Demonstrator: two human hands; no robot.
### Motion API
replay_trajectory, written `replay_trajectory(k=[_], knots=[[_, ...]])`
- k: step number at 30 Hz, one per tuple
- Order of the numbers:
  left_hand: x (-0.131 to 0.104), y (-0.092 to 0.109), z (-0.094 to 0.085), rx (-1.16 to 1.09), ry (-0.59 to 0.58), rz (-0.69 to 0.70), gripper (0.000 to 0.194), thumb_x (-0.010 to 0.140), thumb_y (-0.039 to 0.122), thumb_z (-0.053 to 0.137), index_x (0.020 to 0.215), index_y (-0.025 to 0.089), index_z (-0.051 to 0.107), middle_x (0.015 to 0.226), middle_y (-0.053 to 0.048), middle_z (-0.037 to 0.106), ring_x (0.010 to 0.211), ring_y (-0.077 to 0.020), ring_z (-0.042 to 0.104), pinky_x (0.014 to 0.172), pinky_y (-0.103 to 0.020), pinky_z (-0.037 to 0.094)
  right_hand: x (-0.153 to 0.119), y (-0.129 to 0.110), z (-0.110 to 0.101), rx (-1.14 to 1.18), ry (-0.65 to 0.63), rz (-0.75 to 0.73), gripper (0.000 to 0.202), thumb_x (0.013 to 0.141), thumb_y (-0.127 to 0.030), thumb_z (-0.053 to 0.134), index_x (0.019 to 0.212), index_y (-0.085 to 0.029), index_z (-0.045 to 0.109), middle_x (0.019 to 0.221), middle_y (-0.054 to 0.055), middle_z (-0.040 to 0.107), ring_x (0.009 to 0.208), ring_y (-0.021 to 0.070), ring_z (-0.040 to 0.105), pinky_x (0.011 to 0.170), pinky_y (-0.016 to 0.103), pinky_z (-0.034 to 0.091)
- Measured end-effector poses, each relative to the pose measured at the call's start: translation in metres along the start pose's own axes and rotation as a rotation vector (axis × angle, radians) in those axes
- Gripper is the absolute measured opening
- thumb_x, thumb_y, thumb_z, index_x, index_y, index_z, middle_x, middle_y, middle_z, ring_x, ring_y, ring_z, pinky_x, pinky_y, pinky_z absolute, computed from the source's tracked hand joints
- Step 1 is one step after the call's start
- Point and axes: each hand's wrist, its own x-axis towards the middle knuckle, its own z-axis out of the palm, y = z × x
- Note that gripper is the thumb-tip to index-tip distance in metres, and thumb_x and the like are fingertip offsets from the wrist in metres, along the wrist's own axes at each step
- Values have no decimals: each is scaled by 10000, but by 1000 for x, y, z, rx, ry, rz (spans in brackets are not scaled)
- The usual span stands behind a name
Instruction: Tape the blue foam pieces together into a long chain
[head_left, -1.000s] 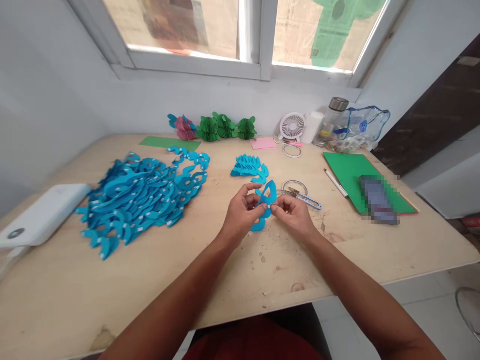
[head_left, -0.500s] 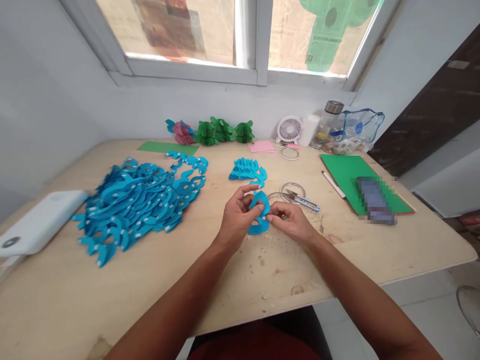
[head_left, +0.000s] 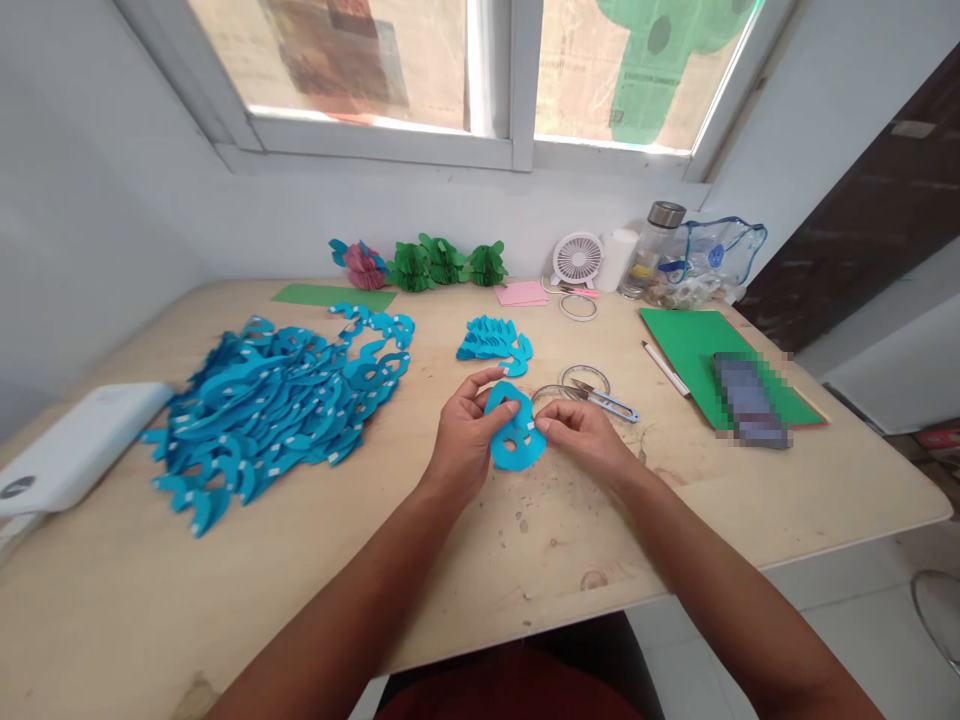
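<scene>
A blue paper cutout [head_left: 516, 452] with holes in it is held over the table, between thumb and fingers of my left hand [head_left: 463, 432]. My right hand [head_left: 579, 432] pinches at its right edge, beside a small white tab; whether the fingertips grip the paper or the tab's film is too small to tell. Just beyond the hands lies a small stack of similar blue cutouts [head_left: 487, 340]. To the left spreads a large heap of blue cutouts [head_left: 277, 400] dotted with white tabs. Thread snips [head_left: 611, 403] rest by a tape roll [head_left: 586, 378], right of my right hand.
A white power bank [head_left: 86, 440] lies at the left edge. Green sheets [head_left: 686, 345], a pen [head_left: 666, 370] and a blurred phone [head_left: 750, 398] are at right. Along the wall stand paper ornaments [head_left: 442, 262], a small fan [head_left: 577, 260] and a bottle [head_left: 654, 250].
The cutout has been turned flatter toward me, so more of its face and holes show. My left hand has shifted slightly left; the right fingertips stay at the paper's edge.
</scene>
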Motion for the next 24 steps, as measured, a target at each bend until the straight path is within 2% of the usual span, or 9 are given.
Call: replay_trajectory(k=[11, 14, 19, 24], knots=[[3, -2, -4, -16, 32, 32, 560, 564, 224, 753, 1075, 172, 530, 752, -9, 633, 609, -120, 585, 568, -236, 477, 2, 5, 1, 127, -33, 15, 330, 783, -456, 564, 619, -169, 562, 570, -18, 511, 536, 93, 448, 532, 228, 340], [2, -2, -4, 17, -14, 13, 533, 574, 217, 747, 1064, 179, 542, 723, 3, 619, 596, -116, 572, 548, -227, 471, 3, 3, 2, 158, 40, 22, 301, 767, -452, 575, 669, -168, 591, 601, -11, 534, 534, 91, 448, 518, 227, 339], [-4, -4, 2, 116, -147, -27, 413, 576, 201, 738, 969, 170, 614, 753, -13, 630, 621, -116, 562, 547, -217, 466, 4, 0, 1, 237, 237, 27, 224, 714, -392, 623, 749, -171, 612, 636, -10, 574, 509, 79, 435, 493, 217, 338], [-7, -6, 7, 167, -203, -40, 348, 571, 202, 729, 909, 167, 653, 780, -24, 645, 615, -110, 543, 535, -208, 444, 5, -2, -3, 226, 303, 10, 187, 683, -347, 637, 761, -178, 624, 670, 0, 603, 510, 82, 451, 500, 224, 362]])
